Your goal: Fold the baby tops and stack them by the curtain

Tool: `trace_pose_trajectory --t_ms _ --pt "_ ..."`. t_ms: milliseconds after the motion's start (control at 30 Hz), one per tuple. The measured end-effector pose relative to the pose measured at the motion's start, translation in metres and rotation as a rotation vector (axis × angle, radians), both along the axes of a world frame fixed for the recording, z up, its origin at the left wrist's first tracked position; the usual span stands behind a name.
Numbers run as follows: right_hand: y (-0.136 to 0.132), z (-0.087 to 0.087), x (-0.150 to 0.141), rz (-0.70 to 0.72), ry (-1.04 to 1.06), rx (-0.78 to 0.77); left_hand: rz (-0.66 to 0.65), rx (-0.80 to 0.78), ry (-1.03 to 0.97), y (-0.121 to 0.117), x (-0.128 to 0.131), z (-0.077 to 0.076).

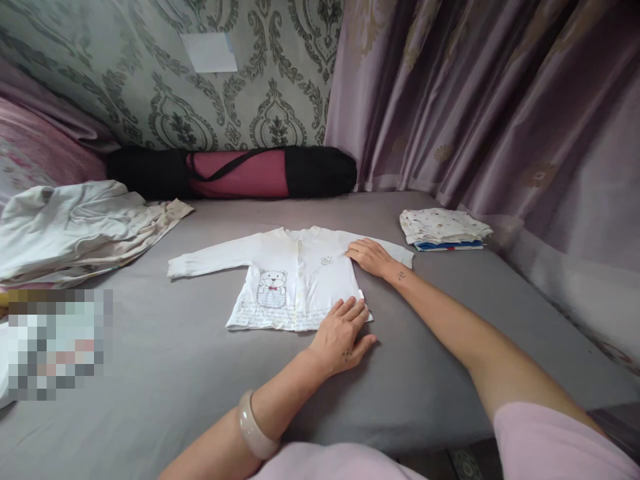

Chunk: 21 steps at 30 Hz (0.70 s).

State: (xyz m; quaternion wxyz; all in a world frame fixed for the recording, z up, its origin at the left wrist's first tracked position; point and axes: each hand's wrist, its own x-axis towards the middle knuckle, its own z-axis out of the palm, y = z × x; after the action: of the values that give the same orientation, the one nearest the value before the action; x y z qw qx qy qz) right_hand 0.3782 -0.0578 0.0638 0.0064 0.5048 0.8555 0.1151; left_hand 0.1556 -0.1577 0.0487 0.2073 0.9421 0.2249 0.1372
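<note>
A small white baby shirt [280,267] lies spread out flat on the grey bed sheet. It has a button front, a bear print at lower left and a little bee print on the chest. My left hand [343,333] rests palm down on the shirt's lower right corner, fingers stretched and thumb apart. Near the right armpit, where the sleeve joins, my right hand [373,257] has its fingers bent together on the cloth; its thumb is hidden. The left sleeve stretches outward, and the right cuff shows beyond my right hand.
A folded stack of clothes [445,227] sits at the right. Rumpled clothes [80,220] are heaped at the left, above a blurred patch [60,343]. A long black and dark red bag [240,172] lies along the patterned wall. Purple curtains [425,87] hang at the right.
</note>
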Motion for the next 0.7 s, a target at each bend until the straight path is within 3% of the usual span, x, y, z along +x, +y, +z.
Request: trace_pose_trajectory --t_ms 233,333,433,533,700 --pt "-0.006 0.006 -0.009 -0.159 0.085 -0.111 -0.011 0.069 -0.028 -0.005 -0.001 -0.007" --pt "-0.004 0.017 -0.026 -0.287 0.082 -0.134 -0.001 0.091 -0.027 -0.007 0.000 -0.009" --pt "0.001 0.017 -0.054 -0.272 0.181 -0.082 -0.018 0.098 -0.043 -0.006 0.000 -0.009" --pt "0.004 0.003 -0.078 -0.186 0.309 -0.152 -0.129 0.103 -0.094 -0.004 -0.003 -0.005" --pt "-0.008 -0.020 -0.087 -0.210 0.359 -0.272 -0.417 0.059 -0.173 -0.002 -0.011 0.012"
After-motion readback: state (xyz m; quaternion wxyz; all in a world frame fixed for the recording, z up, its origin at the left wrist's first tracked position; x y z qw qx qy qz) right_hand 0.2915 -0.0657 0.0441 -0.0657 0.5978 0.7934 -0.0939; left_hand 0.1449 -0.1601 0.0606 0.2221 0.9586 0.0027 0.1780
